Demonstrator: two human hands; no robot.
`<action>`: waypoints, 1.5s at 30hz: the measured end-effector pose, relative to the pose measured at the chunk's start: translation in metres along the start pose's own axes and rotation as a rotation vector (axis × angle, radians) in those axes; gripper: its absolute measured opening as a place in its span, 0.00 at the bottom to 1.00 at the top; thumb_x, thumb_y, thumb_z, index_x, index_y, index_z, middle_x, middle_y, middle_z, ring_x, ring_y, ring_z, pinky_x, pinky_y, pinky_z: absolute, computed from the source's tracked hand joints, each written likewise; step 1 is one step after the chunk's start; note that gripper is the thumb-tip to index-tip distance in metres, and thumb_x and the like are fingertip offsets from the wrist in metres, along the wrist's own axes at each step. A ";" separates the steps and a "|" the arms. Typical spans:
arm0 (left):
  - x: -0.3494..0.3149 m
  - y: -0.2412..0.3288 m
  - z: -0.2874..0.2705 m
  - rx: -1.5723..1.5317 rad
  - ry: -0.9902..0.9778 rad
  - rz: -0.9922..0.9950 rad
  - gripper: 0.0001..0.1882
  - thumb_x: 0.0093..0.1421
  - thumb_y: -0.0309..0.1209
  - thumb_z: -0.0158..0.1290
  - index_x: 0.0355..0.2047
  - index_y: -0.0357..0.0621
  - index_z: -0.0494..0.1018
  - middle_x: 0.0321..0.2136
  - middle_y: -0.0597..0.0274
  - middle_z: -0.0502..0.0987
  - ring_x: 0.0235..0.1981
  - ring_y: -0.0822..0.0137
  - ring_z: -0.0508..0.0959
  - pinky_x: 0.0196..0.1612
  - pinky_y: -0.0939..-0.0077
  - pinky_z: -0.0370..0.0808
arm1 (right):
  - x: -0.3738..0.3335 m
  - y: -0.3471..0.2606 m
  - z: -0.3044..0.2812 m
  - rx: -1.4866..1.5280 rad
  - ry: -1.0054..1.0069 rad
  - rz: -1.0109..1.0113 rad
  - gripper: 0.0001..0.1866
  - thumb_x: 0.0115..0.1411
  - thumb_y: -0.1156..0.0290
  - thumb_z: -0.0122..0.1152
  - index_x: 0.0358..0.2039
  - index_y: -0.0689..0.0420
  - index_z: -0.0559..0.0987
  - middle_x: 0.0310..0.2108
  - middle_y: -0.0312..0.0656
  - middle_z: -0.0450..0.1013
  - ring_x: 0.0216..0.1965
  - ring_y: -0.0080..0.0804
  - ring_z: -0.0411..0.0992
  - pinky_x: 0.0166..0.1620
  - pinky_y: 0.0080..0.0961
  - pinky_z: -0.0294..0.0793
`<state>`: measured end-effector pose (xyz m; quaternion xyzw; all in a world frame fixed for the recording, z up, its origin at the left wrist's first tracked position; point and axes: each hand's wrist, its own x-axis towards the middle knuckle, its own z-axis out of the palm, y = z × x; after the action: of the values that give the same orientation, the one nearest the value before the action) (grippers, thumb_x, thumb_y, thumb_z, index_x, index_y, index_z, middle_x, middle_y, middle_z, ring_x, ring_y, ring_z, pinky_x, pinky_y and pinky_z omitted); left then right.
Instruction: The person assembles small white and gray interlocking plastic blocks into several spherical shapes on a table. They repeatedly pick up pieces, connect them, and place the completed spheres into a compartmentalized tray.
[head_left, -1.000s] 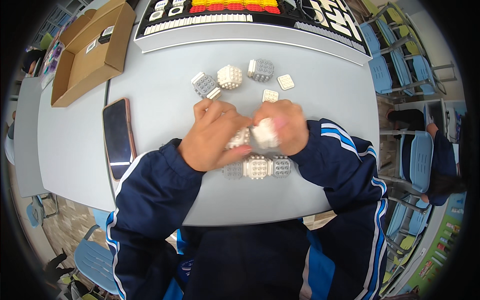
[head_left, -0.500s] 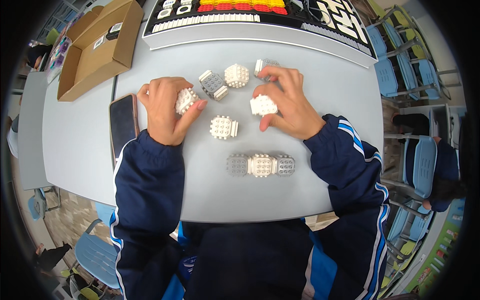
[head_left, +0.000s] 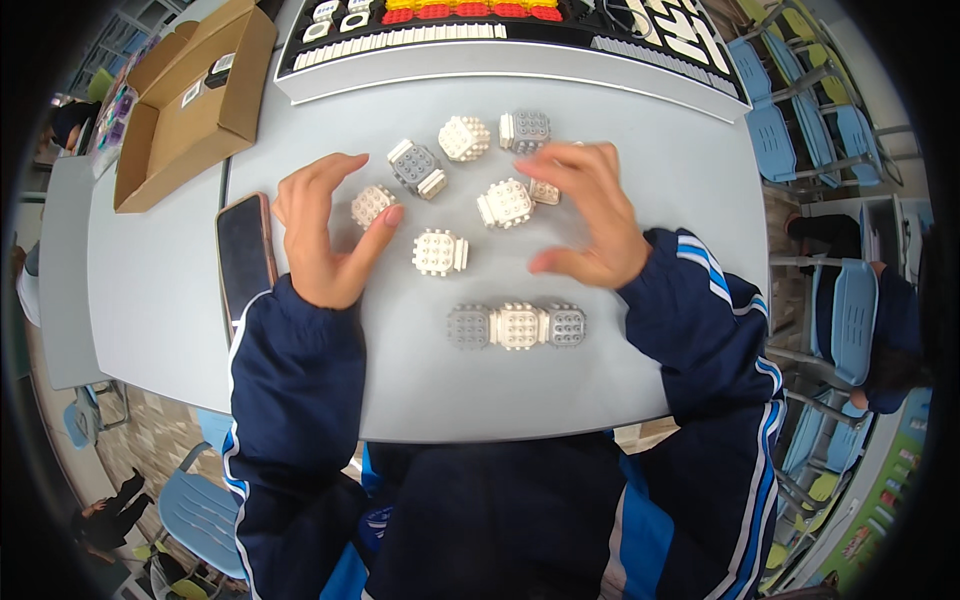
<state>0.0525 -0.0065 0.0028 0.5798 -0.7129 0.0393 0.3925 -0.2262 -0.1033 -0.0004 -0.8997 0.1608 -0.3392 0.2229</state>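
My left hand (head_left: 328, 222) is open, thumb and fingers spread around a small white studded block (head_left: 373, 206) without gripping it. My right hand (head_left: 592, 215) is open too, its fingers beside a white studded block (head_left: 508, 203) with a pale connector piece partly behind them. Between the hands lies another white block (head_left: 438, 252) with a side connector. Farther off are a grey-and-white block (head_left: 416, 168), a rounded white block (head_left: 464, 138) and a second grey block (head_left: 526, 131). Nearer me, a joined row of grey, white and grey blocks (head_left: 519, 326) lies flat.
A dark phone (head_left: 246, 255) lies left of my left hand. At the back stands a wide parts tray (head_left: 520, 88) with red, yellow and white pieces. An open cardboard box (head_left: 195, 120) sits at the far left. Blue chairs (head_left: 848, 330) and other people are around the table.
Both hands have opened and come off their blocks. The white block by my right hand now lies slightly further left, and the far grey block shows more fully.
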 end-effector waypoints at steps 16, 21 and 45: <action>-0.028 0.070 0.017 -0.077 -0.309 0.344 0.33 0.42 0.52 0.69 0.42 0.41 0.77 0.34 0.64 0.77 0.32 0.64 0.75 0.36 0.71 0.66 | -0.040 -0.041 0.005 -0.003 -0.130 -0.069 0.24 0.49 0.58 0.74 0.36 0.64 0.77 0.28 0.41 0.73 0.23 0.33 0.73 0.24 0.25 0.73; -0.024 0.066 0.015 -0.240 -0.238 0.471 0.31 0.41 0.48 0.69 0.36 0.34 0.77 0.27 0.62 0.77 0.24 0.68 0.72 0.26 0.78 0.67 | -0.038 -0.041 0.003 0.172 -0.210 -0.139 0.23 0.51 0.60 0.74 0.37 0.66 0.77 0.25 0.42 0.72 0.19 0.35 0.71 0.22 0.26 0.72; -0.025 0.061 0.011 -0.725 -0.423 0.354 0.27 0.42 0.38 0.71 0.36 0.29 0.76 0.25 0.55 0.76 0.22 0.61 0.73 0.22 0.71 0.69 | -0.048 -0.050 0.003 0.475 -0.344 -0.006 0.23 0.52 0.61 0.74 0.41 0.64 0.76 0.27 0.43 0.74 0.20 0.40 0.72 0.23 0.30 0.72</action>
<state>-0.0055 0.0275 0.0044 0.2694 -0.8334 -0.2654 0.4030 -0.2513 -0.0392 -0.0026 -0.8669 0.0342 -0.2107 0.4504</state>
